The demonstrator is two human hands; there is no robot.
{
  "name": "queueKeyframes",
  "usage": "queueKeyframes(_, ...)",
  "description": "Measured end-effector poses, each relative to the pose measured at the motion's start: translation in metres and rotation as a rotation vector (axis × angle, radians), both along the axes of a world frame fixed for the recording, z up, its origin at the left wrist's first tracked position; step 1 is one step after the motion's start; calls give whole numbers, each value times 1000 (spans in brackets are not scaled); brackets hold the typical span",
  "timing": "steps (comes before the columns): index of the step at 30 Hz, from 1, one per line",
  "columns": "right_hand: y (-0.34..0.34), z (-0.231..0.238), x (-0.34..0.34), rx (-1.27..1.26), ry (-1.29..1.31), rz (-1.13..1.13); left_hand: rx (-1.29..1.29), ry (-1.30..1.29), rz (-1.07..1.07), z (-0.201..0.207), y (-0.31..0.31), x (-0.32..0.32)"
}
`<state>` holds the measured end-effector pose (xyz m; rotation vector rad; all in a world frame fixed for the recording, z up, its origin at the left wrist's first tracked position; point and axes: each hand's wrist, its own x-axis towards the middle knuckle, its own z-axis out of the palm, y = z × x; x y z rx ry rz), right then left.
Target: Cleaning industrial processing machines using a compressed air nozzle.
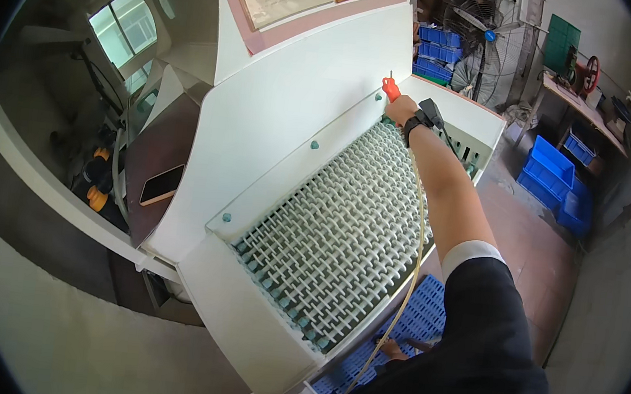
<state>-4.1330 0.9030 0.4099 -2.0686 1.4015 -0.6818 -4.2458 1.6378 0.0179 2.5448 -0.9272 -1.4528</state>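
My right hand (400, 110) reaches far out over a white machine and is closed on an orange-handled air blow gun (390, 89). The gun's tip sits at the far upper corner of the machine's bed of pale green rollers (334, 237). A black strap and device (420, 119) wrap my right wrist. From the gun a thin yellowish hose (417, 231) trails back along my forearm and down past the machine's edge. Low down, my left hand (393, 350) rests on a blue slotted crate (418, 315) under the machine; only its fingers show.
A white hood panel (294, 110) rises behind the rollers. On a dark brown shelf (163, 146) at left lies a phone (161, 184). Blue crates (549, 171) stand on the floor at right, more blue crates (436, 54) and a standing fan (477, 37) farther back, beside a workbench (582, 110).
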Motion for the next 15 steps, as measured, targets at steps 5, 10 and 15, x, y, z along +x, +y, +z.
queueKeyframes(5, -80, -53, 35, 61, 73, -14, 33, -36, 100, 16, -45, 11)
queueKeyframes(10, -103, -89, 19, -149, 200, 33, 59, -60, 130, 21, -61, 17)
queueKeyframes(15, -119, -102, -54, -75, 303, -70, 36, -70, 65, 17, -66, 16)
